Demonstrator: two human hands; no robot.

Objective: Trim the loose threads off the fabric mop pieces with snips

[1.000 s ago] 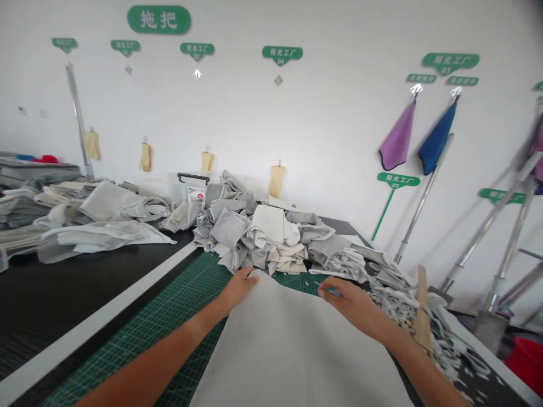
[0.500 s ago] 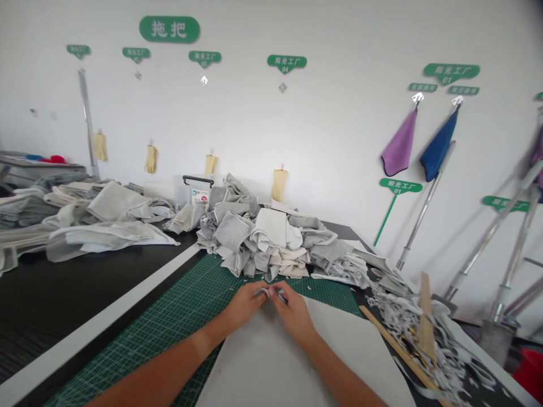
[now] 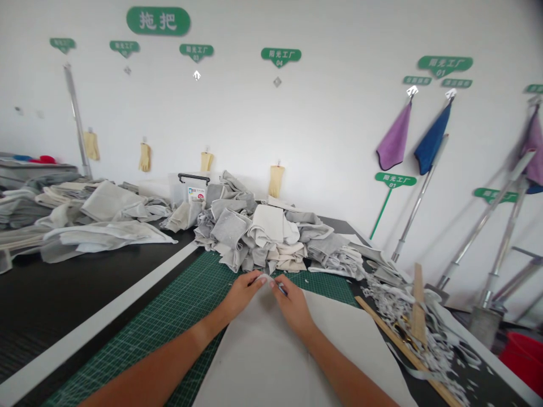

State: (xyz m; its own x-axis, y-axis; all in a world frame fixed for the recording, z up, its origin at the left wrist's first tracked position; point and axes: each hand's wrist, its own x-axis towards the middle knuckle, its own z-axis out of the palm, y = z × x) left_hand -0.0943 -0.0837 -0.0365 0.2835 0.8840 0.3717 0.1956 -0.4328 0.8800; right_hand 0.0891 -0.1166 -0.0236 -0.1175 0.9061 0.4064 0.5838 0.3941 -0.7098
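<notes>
A large light-grey cloth [image 3: 271, 362] lies spread over the green cutting mat [image 3: 169, 328], running toward me. At its far end, my left hand [image 3: 245, 291] is closed, thumb and fingers pinching a lifted, curled bit of the cloth's edge. My right hand [image 3: 292, 305] is closed close beside it, fingers round a small dark-blue tool [image 3: 281, 289] whose kind I cannot make out. The right fingertips are near the same raised edge, but whether they touch it is unclear. Just beyond both hands rises a pile of folded grey and cream cloths [image 3: 263, 237].
On the right lie wooden strips [image 3: 418, 305] and a heap of shredded grey scraps [image 3: 394, 305]. More cloths [image 3: 106, 220] cover the table at the left. A white strip [image 3: 106, 319] runs along the mat's left side. A red bucket [image 3: 524, 359] stands at the lower right.
The raised cloth edge shows more between my hands, which sit slightly farther apart. The view has shifted a little, so the wall signs and pile appear somewhat higher and further left.
</notes>
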